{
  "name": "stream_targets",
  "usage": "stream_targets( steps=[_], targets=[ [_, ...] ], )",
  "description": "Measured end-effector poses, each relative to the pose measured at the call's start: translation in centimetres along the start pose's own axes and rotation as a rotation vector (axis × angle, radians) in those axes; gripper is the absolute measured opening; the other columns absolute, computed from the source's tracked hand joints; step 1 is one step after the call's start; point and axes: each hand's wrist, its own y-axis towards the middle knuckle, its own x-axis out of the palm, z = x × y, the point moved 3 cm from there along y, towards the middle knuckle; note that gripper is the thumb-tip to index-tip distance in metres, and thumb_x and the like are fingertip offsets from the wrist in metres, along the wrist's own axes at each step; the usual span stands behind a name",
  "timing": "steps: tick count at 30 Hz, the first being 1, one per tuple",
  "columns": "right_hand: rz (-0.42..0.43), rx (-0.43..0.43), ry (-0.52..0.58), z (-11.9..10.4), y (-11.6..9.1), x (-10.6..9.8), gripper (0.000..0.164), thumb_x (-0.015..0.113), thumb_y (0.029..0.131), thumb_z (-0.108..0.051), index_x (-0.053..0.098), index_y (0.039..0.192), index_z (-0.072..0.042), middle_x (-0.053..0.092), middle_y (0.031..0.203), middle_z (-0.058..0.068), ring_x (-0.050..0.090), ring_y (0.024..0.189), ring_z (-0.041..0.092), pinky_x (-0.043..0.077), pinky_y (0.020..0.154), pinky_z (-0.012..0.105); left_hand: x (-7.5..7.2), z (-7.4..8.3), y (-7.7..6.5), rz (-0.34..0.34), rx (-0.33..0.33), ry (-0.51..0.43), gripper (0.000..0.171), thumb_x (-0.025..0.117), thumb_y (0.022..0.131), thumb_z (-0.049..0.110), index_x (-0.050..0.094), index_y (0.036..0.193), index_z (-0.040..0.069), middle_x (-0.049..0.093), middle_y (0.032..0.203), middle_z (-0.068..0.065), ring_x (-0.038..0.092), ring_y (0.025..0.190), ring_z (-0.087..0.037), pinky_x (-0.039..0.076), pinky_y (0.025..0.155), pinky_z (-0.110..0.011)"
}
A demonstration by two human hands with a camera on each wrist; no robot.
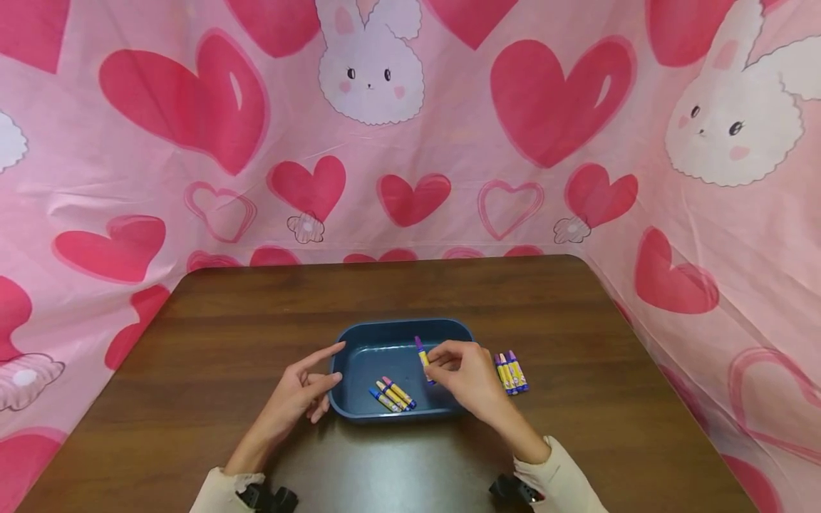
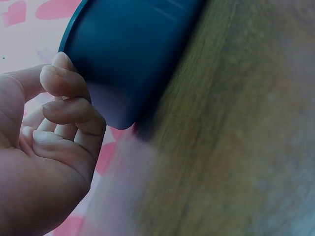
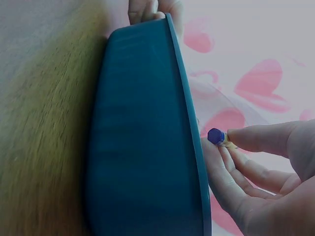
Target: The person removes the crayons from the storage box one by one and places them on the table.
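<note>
Between the thumb and fingers of my right hand (image 1: pixel 471 377) is a purple crayon (image 1: pixel 420 353) with a yellow wrapper, pinched above the right part of a dark blue tray (image 1: pixel 404 415). Its dark blue end (image 3: pixel 215 136) shows beside the tray's rim in the right wrist view. My left hand (image 1: pixel 291 399) touches the tray's left end, forefinger and thumb stretched out and spread apart at the rim, the other fingers bent below. Inside the tray, three crayons (image 1: pixel 393 395) with blue, peach and pink tips lie side by side near the front wall.
Several more crayons (image 1: pixel 511 372) lie in a row on the brown wooden table (image 1: pixel 590 427), just right of the tray. Pink cloth (image 1: pixel 468 149) with hearts and rabbits hangs behind the table and along its sides.
</note>
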Motion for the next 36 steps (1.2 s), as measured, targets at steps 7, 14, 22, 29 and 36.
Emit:
stream_targets(
  steps=[7, 14, 22, 29, 36],
  targets=[
    [0.037, 0.08, 0.109, 0.9, -0.8, -2.6, 0.011, 0.079, 0.083, -0.003, 0.074, 0.092, -0.003, 0.072, 0.082, 0.006, 0.07, 0.07, 0.018, 0.055, 0.062, 0.026, 0.0, 0.1, 0.1, -0.007, 0.026, -0.003, 0.056, 0.058, 0.101, 0.009, 0.036, 0.152, 0.003, 0.056, 0.059, -0.014, 0.046, 0.041, -0.017, 0.043, 0.042, -0.022],
    [0.06, 0.132, 0.282, 2.7, -1.4, -5.4, 0.02, 0.076, 0.084, -0.001, 0.07, 0.1, 0.009, 0.072, 0.089, 0.018, 0.073, 0.075, 0.02, 0.06, 0.07, 0.034, 0.0, -0.1, -0.1, -0.003, 0.025, -0.004, 0.057, 0.058, 0.101, 0.01, 0.035, 0.152, 0.002, 0.058, 0.057, -0.005, 0.046, 0.041, -0.016, 0.043, 0.042, -0.023],
    [0.101, 0.203, 0.352, 5.4, -2.4, -8.7, 0.029, 0.076, 0.087, -0.006, 0.067, 0.106, 0.013, 0.074, 0.09, 0.013, 0.071, 0.076, 0.015, 0.059, 0.074, 0.033, 0.1, -0.1, -0.1, -0.008, 0.033, -0.008, 0.056, 0.057, 0.101, 0.009, 0.034, 0.152, 0.002, 0.058, 0.058, -0.004, 0.046, 0.042, -0.017, 0.043, 0.042, -0.023],
    [0.095, 0.248, 0.328, 8.6, -2.6, -11.1, 0.033, 0.073, 0.089, -0.003, 0.063, 0.111, 0.019, 0.073, 0.094, 0.014, 0.07, 0.079, 0.014, 0.059, 0.074, 0.032, 0.1, -0.1, 0.0, -0.006, 0.032, -0.005, 0.057, 0.058, 0.101, 0.009, 0.035, 0.152, 0.003, 0.057, 0.057, -0.004, 0.046, 0.041, -0.016, 0.043, 0.042, -0.023],
    [0.072, 0.29, 0.25, 11.2, -2.6, -11.7, 0.03, 0.071, 0.089, -0.001, 0.064, 0.109, 0.019, 0.071, 0.098, 0.017, 0.07, 0.077, 0.015, 0.059, 0.071, 0.031, 0.1, -0.1, 0.0, -0.004, 0.029, -0.003, 0.057, 0.058, 0.101, 0.009, 0.035, 0.152, 0.002, 0.056, 0.057, -0.005, 0.046, 0.041, -0.017, 0.043, 0.042, -0.023]
  ],
)
